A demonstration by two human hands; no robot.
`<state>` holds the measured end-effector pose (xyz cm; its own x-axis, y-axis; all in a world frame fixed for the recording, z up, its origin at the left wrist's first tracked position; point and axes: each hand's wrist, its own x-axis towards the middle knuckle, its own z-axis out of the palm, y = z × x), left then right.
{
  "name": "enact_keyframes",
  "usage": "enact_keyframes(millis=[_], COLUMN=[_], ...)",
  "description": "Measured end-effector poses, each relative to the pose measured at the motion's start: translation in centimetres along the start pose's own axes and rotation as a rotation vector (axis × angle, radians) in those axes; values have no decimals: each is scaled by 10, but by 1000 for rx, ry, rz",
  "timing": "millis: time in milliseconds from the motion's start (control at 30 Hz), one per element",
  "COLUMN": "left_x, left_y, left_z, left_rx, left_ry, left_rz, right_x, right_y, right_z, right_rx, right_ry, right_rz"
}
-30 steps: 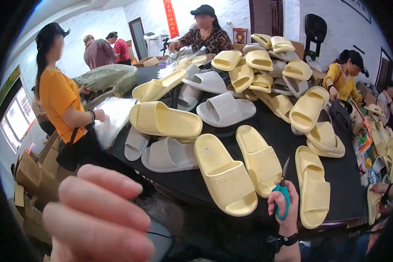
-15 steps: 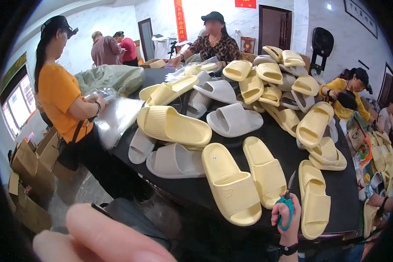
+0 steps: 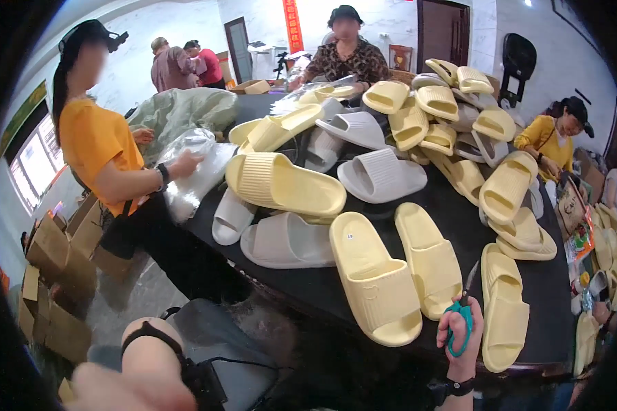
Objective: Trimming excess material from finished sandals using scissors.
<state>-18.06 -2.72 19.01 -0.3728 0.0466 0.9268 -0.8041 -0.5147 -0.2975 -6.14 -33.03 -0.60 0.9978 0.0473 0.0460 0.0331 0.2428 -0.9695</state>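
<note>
My right hand (image 3: 467, 342) is closed round the teal handles of a pair of scissors (image 3: 461, 327), its dark blades pointing up and away. The scissors are at the table's near edge, between two yellow slide sandals. One slide sandal (image 3: 428, 264) lies just left of the blades and another slide sandal (image 3: 504, 315) just right. Further left, a larger yellow slide sandal (image 3: 376, 281) lies with its toe end toward me. Low on the left, close to the camera, my left hand (image 3: 127, 383) is blurred by motion, with a black strap round its wrist. Its fingers cannot be made out.
Yellow and grey slide sandals pile up across the dark table (image 3: 281, 274). A person in an orange shirt (image 3: 99, 147) handles clear plastic bags (image 3: 195, 168) at left. Cardboard boxes (image 3: 62, 253) stand on the floor. Other people are across and right of the table.
My left hand has drawn down and back; its wrist strap now shows. The view has shifted slightly. My right hand still grips the scissors. The orange-shirted person's arm has moved over the bags.
</note>
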Motion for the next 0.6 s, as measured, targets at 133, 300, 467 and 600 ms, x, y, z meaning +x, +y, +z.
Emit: enact_keyframes(millis=[133,300,467,600], left_x=[-10,-10,-3,-54], left_y=[6,8,5,-17], left_z=[6,13,26,63], left_rx=[-9,-37,-244,-40], left_ry=[95,172,-622,-1022], left_rz=[23,96,-187,-542], right_x=[1,1,-3,-1], right_y=[-2,-2,-9,-10], right_z=[5,1,-5,2], right_rx=[2,3,-17,11], right_ry=[2,4,14,0], right_rz=[-4,-9,1,47])
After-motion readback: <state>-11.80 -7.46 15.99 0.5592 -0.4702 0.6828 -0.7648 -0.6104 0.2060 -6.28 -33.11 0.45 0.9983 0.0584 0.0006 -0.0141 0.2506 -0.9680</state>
